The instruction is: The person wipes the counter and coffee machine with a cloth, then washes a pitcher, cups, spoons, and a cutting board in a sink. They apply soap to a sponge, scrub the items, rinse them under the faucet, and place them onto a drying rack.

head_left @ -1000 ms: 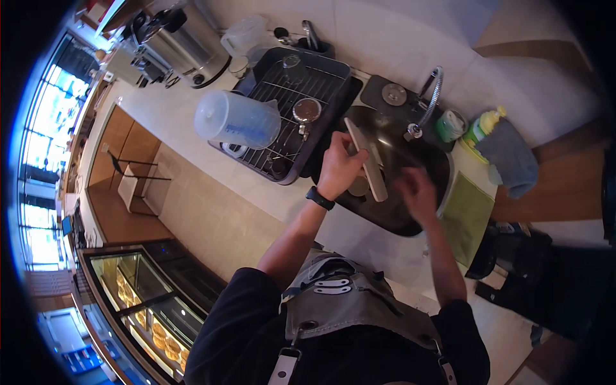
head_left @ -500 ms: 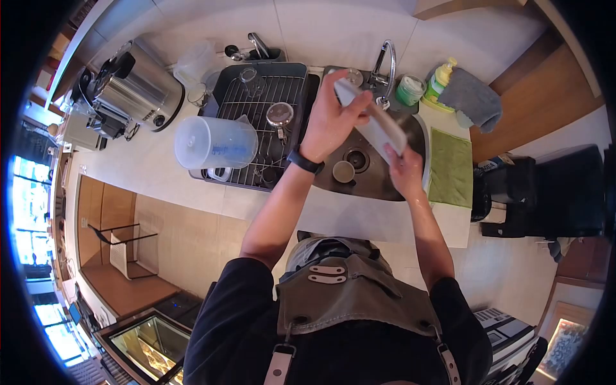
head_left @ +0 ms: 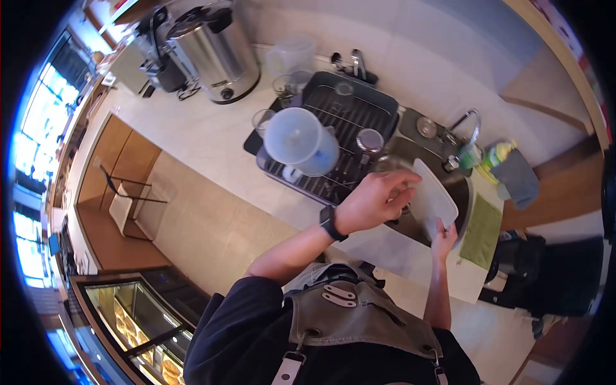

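A white, rectangular plastic container (head_left: 435, 199) is tilted on edge over the sink (head_left: 473, 204). My right hand (head_left: 444, 239) grips its lower corner, thumb pressed on the near side. My left hand (head_left: 383, 202), with a black watch at the wrist, is at the container's left edge. Its fingers are curved and spread from the thumb, overlapping that edge in this view. Left of the hands stands a dish rack (head_left: 350, 83) carrying a large translucent plastic pitcher (head_left: 295, 138) and a metal cup (head_left: 370, 141).
The faucet (head_left: 471, 125) rises behind the sink. A green cloth (head_left: 481, 234) lies to its right, near a soap bottle (head_left: 497, 154) and a grey towel (head_left: 518, 183). A steel urn (head_left: 218, 58) stands farther left on the counter, with glasses between it and the rack.
The view has turned left, tilting the scene. The container is more upright with its broad face showing. My left hand has moved from its top end to the left edge, fingers looser.
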`<state>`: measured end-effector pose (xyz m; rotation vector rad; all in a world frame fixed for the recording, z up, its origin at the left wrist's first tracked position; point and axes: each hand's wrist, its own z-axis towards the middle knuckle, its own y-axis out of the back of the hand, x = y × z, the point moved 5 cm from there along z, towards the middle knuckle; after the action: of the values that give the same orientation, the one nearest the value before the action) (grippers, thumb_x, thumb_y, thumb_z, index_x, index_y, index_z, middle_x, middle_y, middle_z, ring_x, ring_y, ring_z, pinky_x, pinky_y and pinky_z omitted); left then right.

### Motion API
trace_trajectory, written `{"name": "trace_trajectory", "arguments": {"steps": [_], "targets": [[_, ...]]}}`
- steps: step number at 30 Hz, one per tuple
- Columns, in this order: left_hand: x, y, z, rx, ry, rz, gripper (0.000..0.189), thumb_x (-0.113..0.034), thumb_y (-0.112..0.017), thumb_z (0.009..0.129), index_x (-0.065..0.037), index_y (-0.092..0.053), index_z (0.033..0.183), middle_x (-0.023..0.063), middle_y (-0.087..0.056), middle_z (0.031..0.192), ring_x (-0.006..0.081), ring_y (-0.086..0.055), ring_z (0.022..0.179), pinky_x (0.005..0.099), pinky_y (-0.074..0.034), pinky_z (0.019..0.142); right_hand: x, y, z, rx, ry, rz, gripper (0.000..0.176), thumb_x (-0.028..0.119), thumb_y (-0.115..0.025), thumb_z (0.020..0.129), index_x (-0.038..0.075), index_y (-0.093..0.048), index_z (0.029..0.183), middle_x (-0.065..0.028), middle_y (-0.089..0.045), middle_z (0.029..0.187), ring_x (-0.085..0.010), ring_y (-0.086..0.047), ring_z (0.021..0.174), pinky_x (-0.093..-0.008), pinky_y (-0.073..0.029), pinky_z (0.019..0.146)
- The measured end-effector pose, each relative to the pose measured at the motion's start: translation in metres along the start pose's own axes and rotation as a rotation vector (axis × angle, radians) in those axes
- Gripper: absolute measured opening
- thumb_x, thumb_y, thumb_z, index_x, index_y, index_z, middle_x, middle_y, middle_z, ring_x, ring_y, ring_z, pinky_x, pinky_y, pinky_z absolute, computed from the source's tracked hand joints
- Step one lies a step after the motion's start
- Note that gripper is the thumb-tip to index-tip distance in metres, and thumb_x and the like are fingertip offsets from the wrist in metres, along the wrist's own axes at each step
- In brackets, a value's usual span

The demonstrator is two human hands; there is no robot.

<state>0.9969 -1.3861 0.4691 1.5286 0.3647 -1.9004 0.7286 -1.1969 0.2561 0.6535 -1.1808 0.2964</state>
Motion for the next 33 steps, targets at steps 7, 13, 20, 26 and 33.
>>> {"name": "trace_trajectory", "arguments": {"steps": [7, 13, 20, 26, 33], "targets": [[-0.012, 0.173, -0.086, -0.547, -0.08, 0.046, 0.02, -0.008, -0.059, 0.095, -0.001, -0.065, 0.113, 0.0083, -0.073, 0.087, 0.0096, -0.068, 0.072, 0.0268, -0.053, 0.063, 0.122, 0.002, 0.049, -0.13, 0.237, 0.065, 0.03, 0.006, -0.068, 0.092, -0.006, -0.063, 0.119, -0.0114, -0.068, 0.111, -0.0157, -0.062, 0.099, -0.0305, -0.049, 0.088], [0.116, 0.262, -0.101, -0.818, 0.173, 0.663, 0.024, -0.01, -0.064, 0.09, -0.004, -0.068, 0.113, 0.0122, -0.068, 0.09, 0.0232, -0.062, 0.075, 0.0339, -0.05, 0.068, 0.223, -0.051, 0.14, 0.037, 0.464, -0.16, 0.024, 0.004, -0.069, 0.091, -0.006, -0.064, 0.111, -0.0114, -0.069, 0.108, -0.0162, -0.064, 0.094, -0.0299, -0.052, 0.087], [0.15, 0.24, -0.093, -0.762, 0.149, 0.754, 0.028, -0.008, -0.067, 0.084, -0.006, -0.07, 0.112, 0.0127, -0.067, 0.102, 0.0329, -0.06, 0.091, 0.0419, -0.05, 0.08, 0.371, -0.225, 0.16, 0.473, 0.626, -0.11, 0.01, 0.002, -0.068, 0.089, -0.006, -0.068, 0.097, -0.0098, -0.072, 0.09, -0.0143, -0.067, 0.091, -0.027, -0.051, 0.085], [0.152, 0.222, -0.097, -0.866, 0.043, 0.686, 0.024, -0.005, -0.068, 0.084, -0.007, -0.072, 0.107, 0.0109, -0.068, 0.096, 0.0298, -0.063, 0.086, 0.0388, -0.053, 0.076, 0.429, -0.347, 0.124, 1.049, 0.939, -0.218, 0.017, -0.001, -0.062, 0.089, 0.001, -0.067, 0.104, -0.0077, -0.071, 0.095, -0.0172, -0.066, 0.088, -0.0325, -0.053, 0.075], [0.155, 0.204, -0.104, -0.894, 0.065, 0.602, 0.025, -0.003, -0.066, 0.083, -0.007, -0.07, 0.108, 0.0095, -0.066, 0.095, 0.0289, -0.063, 0.086, 0.0383, -0.052, 0.077, 0.412, -0.425, 0.084, 1.336, 1.252, -0.551, 0.041, -0.014, -0.058, 0.069, 0.007, -0.067, 0.103, -0.0087, -0.07, 0.096, -0.0296, -0.065, 0.094, -0.0398, -0.049, 0.085]]}}
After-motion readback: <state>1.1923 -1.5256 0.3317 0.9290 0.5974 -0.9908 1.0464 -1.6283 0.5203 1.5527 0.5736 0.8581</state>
